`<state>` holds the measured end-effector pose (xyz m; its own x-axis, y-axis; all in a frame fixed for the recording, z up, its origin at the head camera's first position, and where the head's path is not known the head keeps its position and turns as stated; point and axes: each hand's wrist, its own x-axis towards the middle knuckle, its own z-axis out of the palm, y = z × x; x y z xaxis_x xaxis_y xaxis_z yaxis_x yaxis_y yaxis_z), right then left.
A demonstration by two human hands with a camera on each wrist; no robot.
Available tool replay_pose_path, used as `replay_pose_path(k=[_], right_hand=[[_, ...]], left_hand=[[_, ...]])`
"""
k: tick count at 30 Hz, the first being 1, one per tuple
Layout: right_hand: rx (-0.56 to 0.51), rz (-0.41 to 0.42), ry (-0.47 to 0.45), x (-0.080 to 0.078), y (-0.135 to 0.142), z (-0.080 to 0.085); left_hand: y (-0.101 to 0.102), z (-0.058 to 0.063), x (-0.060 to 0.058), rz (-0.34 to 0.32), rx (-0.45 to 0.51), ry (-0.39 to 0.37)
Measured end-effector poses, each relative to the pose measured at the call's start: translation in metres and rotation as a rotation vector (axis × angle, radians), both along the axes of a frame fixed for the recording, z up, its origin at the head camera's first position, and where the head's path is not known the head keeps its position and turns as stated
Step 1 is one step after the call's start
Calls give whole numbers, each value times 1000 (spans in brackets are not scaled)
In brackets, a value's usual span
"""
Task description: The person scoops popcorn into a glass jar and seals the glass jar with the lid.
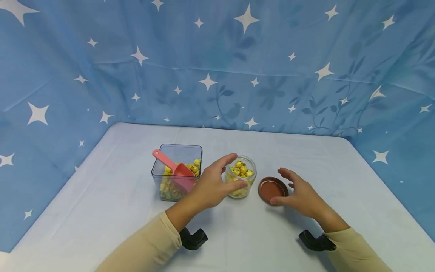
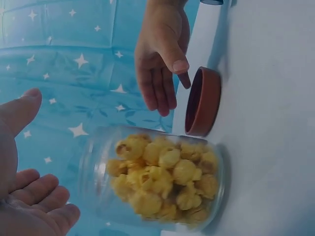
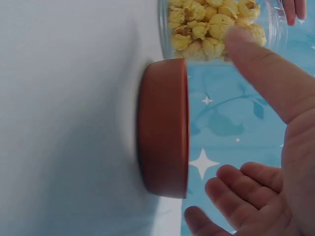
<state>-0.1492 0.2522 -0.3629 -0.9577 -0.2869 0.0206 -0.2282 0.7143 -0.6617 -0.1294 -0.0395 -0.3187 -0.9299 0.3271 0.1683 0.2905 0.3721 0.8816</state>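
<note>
A clear glass jar [image 1: 240, 175] of yellow popcorn stands upright and uncovered mid-table. Around its near left side, my left hand [image 1: 217, 181] is spread with thumb and fingers apart; the left wrist view shows a gap between that hand [image 2: 29, 172] and the jar [image 2: 162, 177]. To the jar's right, a brown round lid [image 1: 272, 190] lies with its hollow side up. Over the lid's right edge hovers my right hand [image 1: 299, 194], fingers parted and holding nothing. In the right wrist view the lid [image 3: 165, 128] sits apart from the fingers.
Left of the jar is a clear square container [image 1: 176, 170] partly filled with popcorn, a pink scoop [image 1: 180, 172] resting in it. White cloth [image 1: 102, 211] covers the table. A blue star-patterned curtain [image 1: 217, 56] hangs behind it.
</note>
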Motion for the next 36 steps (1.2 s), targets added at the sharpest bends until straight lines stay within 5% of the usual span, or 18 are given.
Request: replay_pose_path(k=[14, 36], right_hand=[[4, 10, -75, -4, 2, -11], [69, 60, 9, -4, -5, -6]], left_hand=[[20, -29, -23, 142, 144, -43], [20, -45, -32, 123, 121, -55]])
